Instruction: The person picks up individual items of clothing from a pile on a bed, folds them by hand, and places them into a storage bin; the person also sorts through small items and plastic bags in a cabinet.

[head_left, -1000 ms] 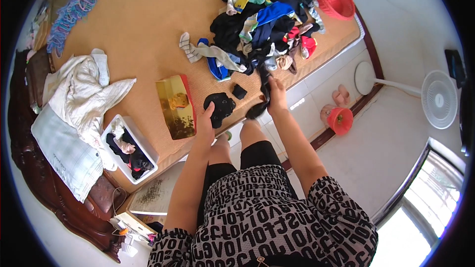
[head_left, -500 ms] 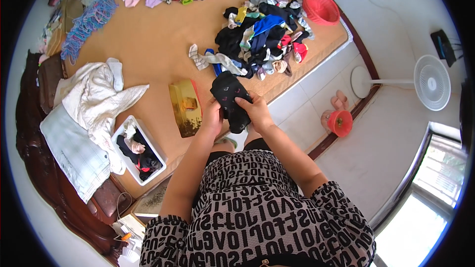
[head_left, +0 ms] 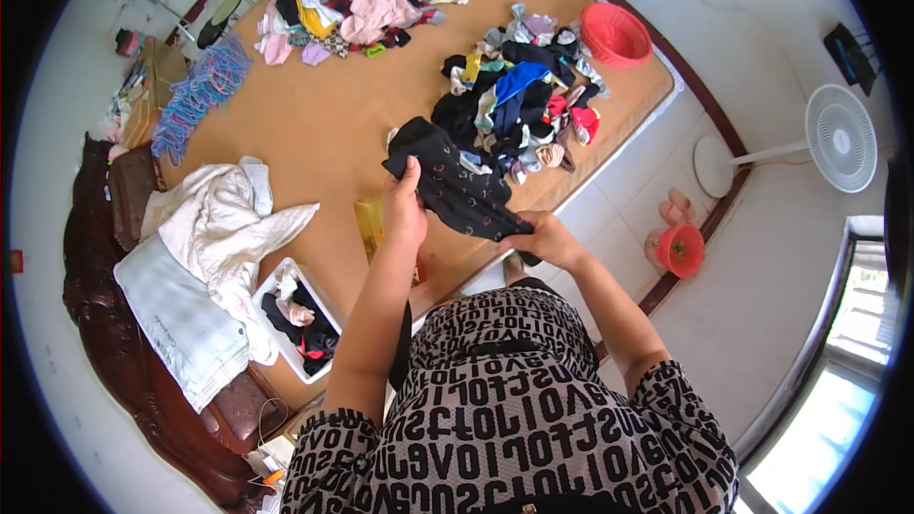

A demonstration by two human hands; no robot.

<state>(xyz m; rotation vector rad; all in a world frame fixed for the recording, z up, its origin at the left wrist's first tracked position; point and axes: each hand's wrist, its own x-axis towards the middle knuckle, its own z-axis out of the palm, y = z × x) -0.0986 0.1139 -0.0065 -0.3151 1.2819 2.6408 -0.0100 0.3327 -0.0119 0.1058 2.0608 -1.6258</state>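
Black patterned cloth (head_left: 459, 183) held spread above edge of bed (head_left: 324, 109); upper-left end gripped by left hand (head_left: 407, 212), lower-right end by right hand (head_left: 550, 240), hands apart. Gold box (head_left: 367, 224) partly hidden by left forearm. Clothes heap (head_left: 519, 86) flanked by red basket (head_left: 612, 46).

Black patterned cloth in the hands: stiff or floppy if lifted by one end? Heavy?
Likely floppy: the black patterned cloth looks like soft fabric, spread between the left hand and right hand. Probably light, since it looks thin and each hand holds only part of it.
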